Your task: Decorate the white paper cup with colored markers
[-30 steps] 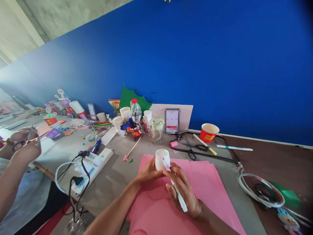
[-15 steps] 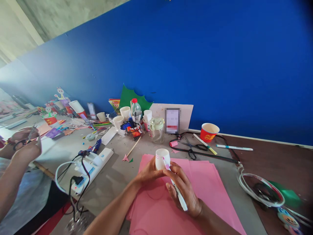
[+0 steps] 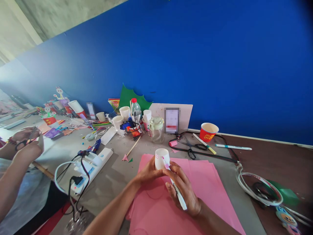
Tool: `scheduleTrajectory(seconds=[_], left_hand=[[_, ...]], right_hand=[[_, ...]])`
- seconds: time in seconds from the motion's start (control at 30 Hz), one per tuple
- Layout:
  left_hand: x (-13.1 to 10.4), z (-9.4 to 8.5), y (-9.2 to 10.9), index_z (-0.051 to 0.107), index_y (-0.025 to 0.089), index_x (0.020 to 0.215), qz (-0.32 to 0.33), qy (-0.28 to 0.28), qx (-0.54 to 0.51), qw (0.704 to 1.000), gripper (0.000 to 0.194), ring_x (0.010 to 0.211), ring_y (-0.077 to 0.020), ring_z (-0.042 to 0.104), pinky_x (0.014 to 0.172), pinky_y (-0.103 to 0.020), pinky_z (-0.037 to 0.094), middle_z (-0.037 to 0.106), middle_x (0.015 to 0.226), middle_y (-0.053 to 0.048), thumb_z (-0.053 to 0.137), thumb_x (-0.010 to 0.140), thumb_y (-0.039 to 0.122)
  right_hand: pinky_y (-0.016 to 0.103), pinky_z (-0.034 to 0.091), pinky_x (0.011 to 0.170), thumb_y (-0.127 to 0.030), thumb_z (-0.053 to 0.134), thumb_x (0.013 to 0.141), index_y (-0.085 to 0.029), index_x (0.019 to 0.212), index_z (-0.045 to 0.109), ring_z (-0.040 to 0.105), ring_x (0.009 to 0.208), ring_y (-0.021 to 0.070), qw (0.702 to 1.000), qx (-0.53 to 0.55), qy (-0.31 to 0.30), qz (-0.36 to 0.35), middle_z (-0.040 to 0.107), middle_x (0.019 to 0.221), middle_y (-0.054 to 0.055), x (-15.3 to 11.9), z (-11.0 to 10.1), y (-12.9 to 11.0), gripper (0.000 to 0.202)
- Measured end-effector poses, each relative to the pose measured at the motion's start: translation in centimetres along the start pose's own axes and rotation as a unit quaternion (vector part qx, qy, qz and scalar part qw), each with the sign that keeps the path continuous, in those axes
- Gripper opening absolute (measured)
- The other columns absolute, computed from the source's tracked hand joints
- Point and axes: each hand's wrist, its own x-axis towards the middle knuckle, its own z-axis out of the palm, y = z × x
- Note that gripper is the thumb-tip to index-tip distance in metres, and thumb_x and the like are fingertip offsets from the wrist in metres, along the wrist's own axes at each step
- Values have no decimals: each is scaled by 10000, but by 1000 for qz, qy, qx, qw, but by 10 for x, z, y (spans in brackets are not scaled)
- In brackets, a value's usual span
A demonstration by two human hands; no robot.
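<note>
A white paper cup [image 3: 161, 157] is held by my left hand [image 3: 149, 171], whose fingers wrap its left side and base. Small pink marks show on the cup near its rim. My right hand [image 3: 184, 186] grips a white marker [image 3: 178, 192] with a pink tip, and the tip meets or nearly meets the cup's side. Under both hands lies a stack of pink paper sheets [image 3: 207, 202]. A pink marker cap [image 3: 173, 143] rests beyond the stack, close to black-handled scissors [image 3: 191, 153].
On the left lie a white power strip [image 3: 100, 168] with cables and a blue glue gun [image 3: 95, 146]. Behind stand a glass jar [image 3: 157, 132] and a red paper cup [image 3: 208, 132]. At far left a co-worker's hands [image 3: 26, 147] hold scissors. A blue wall [image 3: 195, 65] rises behind.
Both hands keep nearly the same hold on the cup and marker, with only a slight shift of the marker. The co-worker's hands at left have moved slightly right.
</note>
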Motion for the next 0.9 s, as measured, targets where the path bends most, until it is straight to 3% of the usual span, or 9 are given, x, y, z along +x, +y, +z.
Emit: scheduleTrajectory(seconds=[0.47, 0.9], left_hand=[[0, -1, -4, 585, 142, 1111, -1, 8, -4, 1000, 552, 925, -237, 608, 772, -301, 480, 668, 1038, -78, 740, 736, 515], [1, -1, -9, 567, 154, 1057, -9, 6, -36, 999, 596, 873, -222, 617, 746, -291, 480, 670, 968, -67, 748, 687, 585]], right_hand=[[446, 559, 916, -142, 483, 906, -178, 1282, 538, 560, 1163, 282, 1000, 17, 6, 7, 578, 1064, 133, 1, -1, -1, 382], [478, 554, 928, -132, 473, 898, -190, 1282, 532, 590, 1144, 279, 999, 34, 8, -5, 627, 1013, 115, 3, -3, -4, 393]])
